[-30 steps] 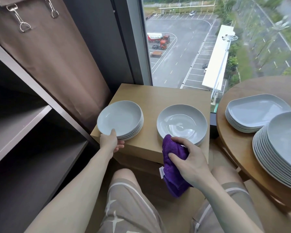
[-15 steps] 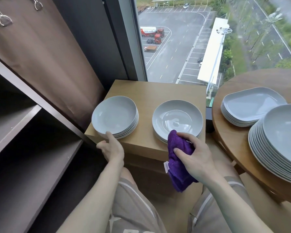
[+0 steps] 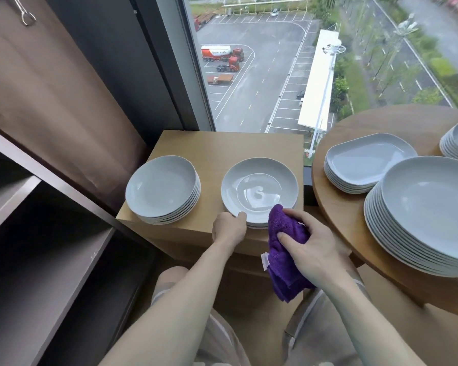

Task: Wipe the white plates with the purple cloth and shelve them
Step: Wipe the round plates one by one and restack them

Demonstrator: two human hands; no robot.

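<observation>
The left hand [image 3: 229, 227] has moved from the left plate stack [image 3: 164, 190] to the right plate stack [image 3: 259, 191] at frame centre. Its thumb and curled fingers now pinch the near rim of the top plate. Judgement: one plate is about to be lifted for wiping; no plate is shelved yet.

The right hand [image 3: 311, 247], lower centre, stays closed around the bunched purple cloth [image 3: 283, 260]. The cloth touches the same rim. It is soft, napped fabric with a white tag.

The plates are round, glossy, shallow white ceramic. Both stacks rest on a square wooden side table [image 3: 230, 146]. The dark shelf unit [image 3: 37, 260] occupies the left of the frame. A round wooden table [image 3: 354, 212] at right carries further stacks.
</observation>
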